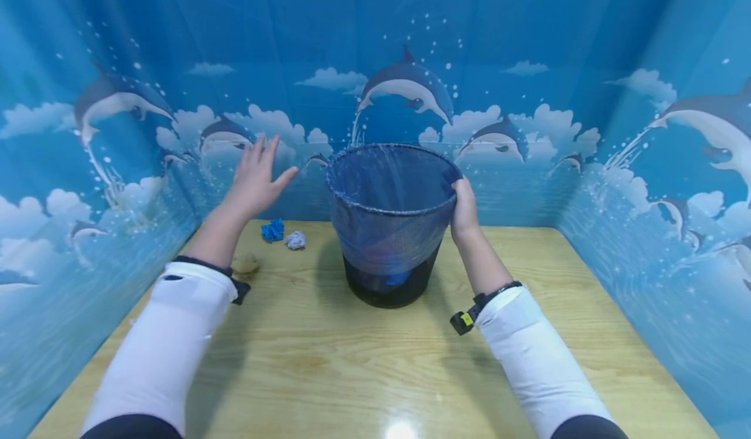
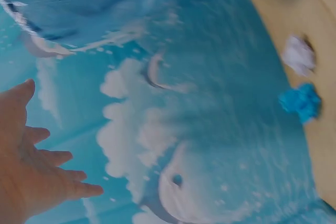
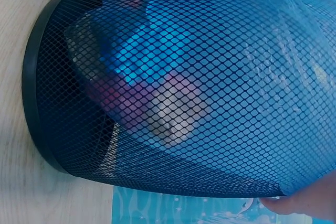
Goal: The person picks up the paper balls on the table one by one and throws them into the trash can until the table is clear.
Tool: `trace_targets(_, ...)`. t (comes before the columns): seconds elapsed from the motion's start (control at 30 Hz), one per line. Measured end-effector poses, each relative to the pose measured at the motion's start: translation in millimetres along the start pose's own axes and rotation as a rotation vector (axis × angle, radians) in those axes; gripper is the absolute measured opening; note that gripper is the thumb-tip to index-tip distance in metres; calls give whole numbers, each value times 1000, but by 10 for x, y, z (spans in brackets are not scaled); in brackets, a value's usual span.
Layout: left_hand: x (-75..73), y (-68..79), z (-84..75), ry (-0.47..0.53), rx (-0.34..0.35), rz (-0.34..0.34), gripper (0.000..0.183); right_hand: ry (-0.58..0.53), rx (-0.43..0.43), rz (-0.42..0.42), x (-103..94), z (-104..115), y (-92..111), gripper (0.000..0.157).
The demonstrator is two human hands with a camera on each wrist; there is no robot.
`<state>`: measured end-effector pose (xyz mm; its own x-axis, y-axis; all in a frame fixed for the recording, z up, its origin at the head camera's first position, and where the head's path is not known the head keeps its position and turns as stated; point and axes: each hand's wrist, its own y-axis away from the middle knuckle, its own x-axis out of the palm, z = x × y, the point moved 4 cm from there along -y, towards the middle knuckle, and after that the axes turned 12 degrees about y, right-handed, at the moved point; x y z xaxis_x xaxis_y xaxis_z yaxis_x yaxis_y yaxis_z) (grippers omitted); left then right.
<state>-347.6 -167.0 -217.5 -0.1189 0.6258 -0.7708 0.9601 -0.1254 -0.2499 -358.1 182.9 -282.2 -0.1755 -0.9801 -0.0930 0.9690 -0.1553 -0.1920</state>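
Note:
A black mesh wastebasket (image 1: 390,256) lined with a thin blue plastic bag (image 1: 387,178) stands on the table, its bag folded over the rim. My right hand (image 1: 465,207) grips the rim on the right side, with the thumb at the edge. Through the mesh in the right wrist view, crumpled balls show inside: a blue one (image 3: 152,51), a pale one (image 3: 178,108) and something reddish. My left hand (image 1: 255,177) is raised left of the basket, fingers straight and spread, holding nothing. Beyond and below it lie a blue crumpled ball (image 1: 272,230) and a whitish crumpled ball (image 1: 296,240).
A yellowish crumpled piece (image 1: 245,265) lies on the wooden table (image 1: 328,361), partly behind the left wrist. Blue curtains (image 1: 504,54) printed with dolphins and clouds enclose the back and both sides. Each wrist wears a strap with a small black camera.

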Motion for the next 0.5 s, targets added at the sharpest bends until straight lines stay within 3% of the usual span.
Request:
trace_targets(0.1,6,27,152,-20,-32,9,78,12,11,1,-7,3,2,70)
trace_targets(0.33,69,36,487,-61,-33,9,78,9,-1,-2,-11,11,9,70)
trace_targets(0.5,192,63,772,-65,-108,67,81,5,-4,15,-1,14,3,69)
